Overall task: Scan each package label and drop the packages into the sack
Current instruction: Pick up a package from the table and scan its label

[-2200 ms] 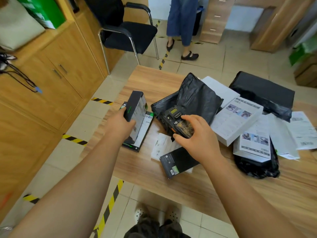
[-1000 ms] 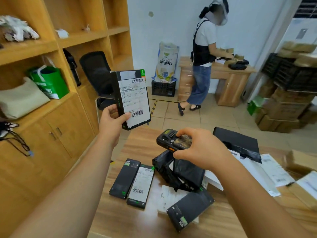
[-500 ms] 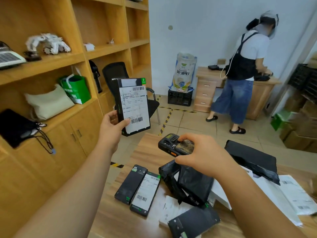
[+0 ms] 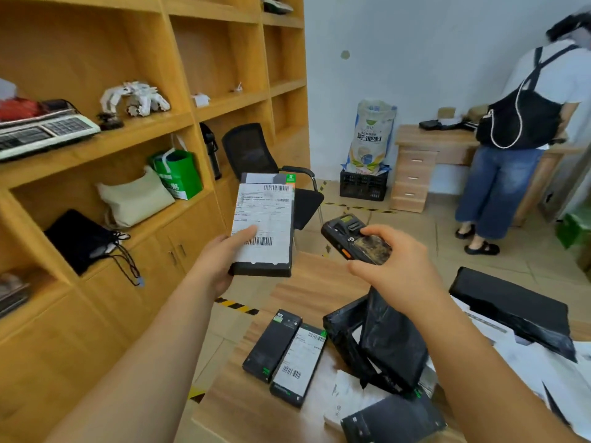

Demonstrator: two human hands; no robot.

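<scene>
Far left along the wall: wooden shelving (image 4: 134,132) with a weighing scale (image 4: 41,132), a cream bag (image 4: 136,196), a green bag (image 4: 179,174), none of it part of the job. Left of centre, raised above the table's far edge: left hand (image 4: 217,260) gripping a black package (image 4: 263,225) by its lower left corner, thumb laid across the white label (image 4: 262,222) just beside the lower barcode, fingers curled behind. Held upright, label toward the head camera, likely so the barcodes stay readable and clear of the thumb. Just right of that, apart from it: right hand (image 4: 393,266) wrapped round a handheld scanner (image 4: 355,239), thumb on its side, fingers over the top, scanner head angled toward the label, probably lined up for the read. Scanner and package near each other, not touching. Below, near on the wooden table (image 4: 307,292): two more black boxes (image 4: 287,353) side by side, one label-up, another dark box (image 4: 393,420) at the near edge, apparently waiting their turn. Right of those, under the right forearm: crumpled black sack (image 4: 383,343), mouth hard to make out, well below the held package, so a drop would follow the scan. Further right: a flat black mailer (image 4: 511,308) over white papers (image 4: 527,362). Far right: another person (image 4: 518,139) at a desk, back turned.
</scene>
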